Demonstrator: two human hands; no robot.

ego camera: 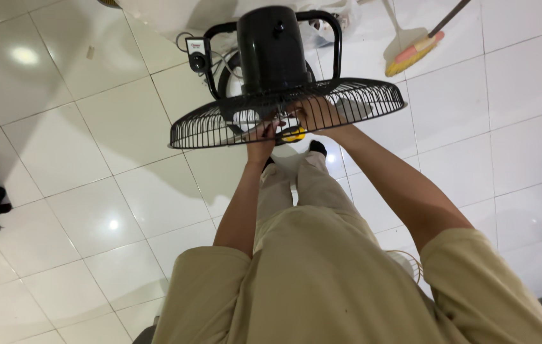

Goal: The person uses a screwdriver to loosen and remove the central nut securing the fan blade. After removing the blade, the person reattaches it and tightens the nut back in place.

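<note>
Reaching under the tilted black fan guard (220,124), both hands working at its centre beneath the black motor housing (274,48). Left hand (264,132) curled, fingertips pinching something at the hub; right hand (314,114) closed around the same spot, just beside a small yellow part (293,134), possibly a blade nut, though too blurred behind the wires to tell. Control box (197,54) hanging at the left of the housing on the stand frame. Broom (411,54) lying well right of the guard on the white tiled floor (80,191). Risk as judged: fingers pinched in the grille, or the small part slipping loose and dropping onto the tiles.
</note>
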